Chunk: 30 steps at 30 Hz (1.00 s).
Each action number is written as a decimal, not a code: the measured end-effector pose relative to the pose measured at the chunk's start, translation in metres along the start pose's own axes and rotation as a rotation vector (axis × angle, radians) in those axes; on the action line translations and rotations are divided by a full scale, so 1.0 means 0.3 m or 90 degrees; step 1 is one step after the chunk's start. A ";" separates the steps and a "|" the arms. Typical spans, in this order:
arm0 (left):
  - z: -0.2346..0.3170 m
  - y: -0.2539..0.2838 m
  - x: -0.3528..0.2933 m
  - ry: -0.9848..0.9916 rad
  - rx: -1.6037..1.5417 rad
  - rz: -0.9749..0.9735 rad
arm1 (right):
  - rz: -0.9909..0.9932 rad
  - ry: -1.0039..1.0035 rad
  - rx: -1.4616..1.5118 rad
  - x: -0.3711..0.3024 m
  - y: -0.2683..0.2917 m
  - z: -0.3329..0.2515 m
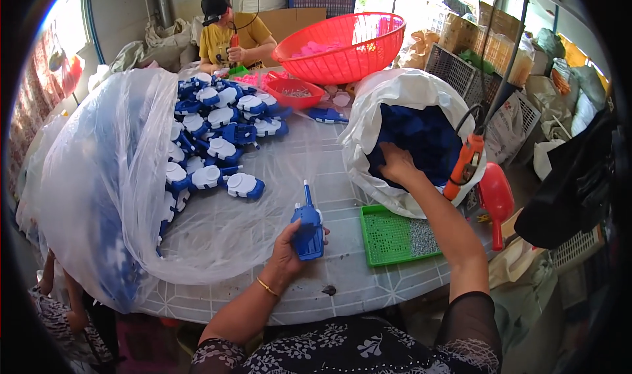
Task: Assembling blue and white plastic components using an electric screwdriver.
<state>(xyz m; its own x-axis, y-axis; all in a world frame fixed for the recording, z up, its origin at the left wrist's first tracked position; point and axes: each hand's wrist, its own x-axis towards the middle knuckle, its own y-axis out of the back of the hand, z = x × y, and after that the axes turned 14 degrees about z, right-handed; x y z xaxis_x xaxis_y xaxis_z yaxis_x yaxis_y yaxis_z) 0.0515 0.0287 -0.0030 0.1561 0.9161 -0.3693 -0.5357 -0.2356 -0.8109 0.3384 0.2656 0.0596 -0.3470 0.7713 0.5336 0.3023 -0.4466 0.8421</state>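
Note:
My left hand [288, 246] grips a blue plastic housing [307, 232] with a thin nozzle pointing away from me, held above the table. My right hand [397, 163] reaches into the mouth of a white sack [365, 121]. Inside the sack lie many dark blue plastic parts [428, 134]. The fingertips of that hand are lost among them, so its grip is hidden. To the left, a heap of blue-and-white plastic units [222, 149] spills out of a large clear plastic bag [99, 170].
Below the sack sits a green tray [388, 242] with small metal pieces. An orange electric screwdriver [465, 163] hangs at the sack's right, near a red scoop [495, 196]. Across the table [336, 282], a red basket [339, 51] stands near a co-worker [237, 35] holding a tool.

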 end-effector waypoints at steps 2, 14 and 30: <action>-0.008 -0.027 -0.006 -0.017 0.026 -0.014 | 0.096 -0.012 0.115 -0.019 -0.003 0.029; -0.012 -0.043 -0.022 -0.024 0.015 -0.020 | -0.158 -0.013 0.734 -0.149 0.360 -0.414; -0.023 -0.045 -0.036 -0.172 0.090 0.045 | 0.169 0.070 0.393 -0.386 0.138 -0.653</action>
<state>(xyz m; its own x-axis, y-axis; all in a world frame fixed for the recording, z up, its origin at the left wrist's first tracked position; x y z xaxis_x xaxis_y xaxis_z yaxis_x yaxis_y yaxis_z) 0.0628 0.0196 0.0088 -0.1012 0.9566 -0.2732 -0.6505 -0.2714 -0.7094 0.2172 0.0691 0.0480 -0.2692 0.6068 0.7479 0.8296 -0.2483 0.5000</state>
